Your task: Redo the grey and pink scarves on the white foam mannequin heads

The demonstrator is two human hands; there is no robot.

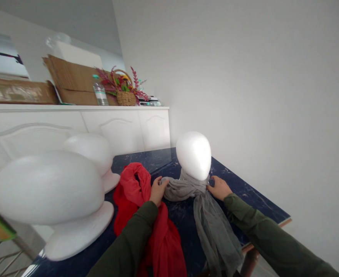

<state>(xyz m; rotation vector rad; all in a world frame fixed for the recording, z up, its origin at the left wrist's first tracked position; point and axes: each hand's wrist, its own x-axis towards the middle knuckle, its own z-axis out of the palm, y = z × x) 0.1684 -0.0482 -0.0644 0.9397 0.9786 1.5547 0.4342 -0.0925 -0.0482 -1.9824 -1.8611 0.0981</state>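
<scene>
A white foam mannequin head [194, 154] stands on a dark blue marbled table [256, 200]. A grey scarf [212, 227] is wrapped around its neck and hangs down toward the front edge. My left hand [157, 189] grips the scarf's left side at the neck. My right hand [219, 187] rests on the scarf's right side, by the neck, fingers against the fabric. A red scarf [134, 192] lies bunched on the table under my left forearm.
Two more white foam heads [46, 188] [90, 148] stand at the left. Behind is a white cabinet [123, 127] carrying cardboard [71, 79], a water bottle [100, 90] and a wicker flower basket [124, 94]. A white wall is at the right.
</scene>
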